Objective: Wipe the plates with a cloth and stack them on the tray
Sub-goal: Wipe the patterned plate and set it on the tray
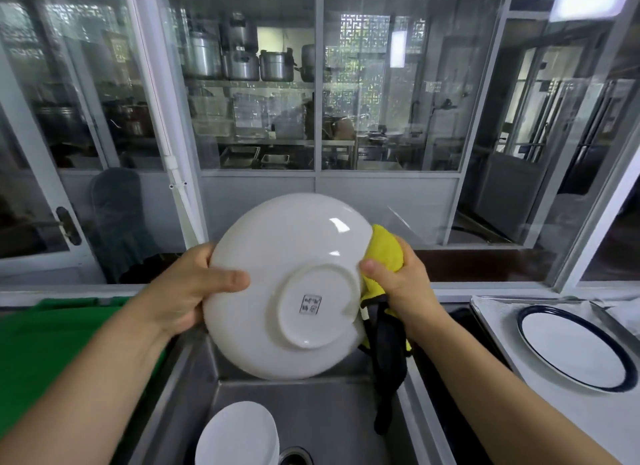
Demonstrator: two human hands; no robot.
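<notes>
Steel sink (311,412) below with its drain (294,459) at the near edge, green board (52,343) left of the sink, glass partition (311,83) behind the sink, metal pots (242,59) shelved beyond the glass, dark chair (117,218) behind left.

I have 1 view to work from, a wide-angle camera worn on the head. It looks forward and down from above my arms, so both forearms run in from the bottom corners toward the middle. The white plate (287,284) fills the centre, very near the lens, with its underside turned to me. Below it I see straight down into the metal sink (311,412). The tray (491,329) sits at the right edge, and a green surface (52,343) at the left. The upper half faces a glass partition (318,83) just beyond the counter, its straight frames bowed by the lens toward the edges.
</notes>
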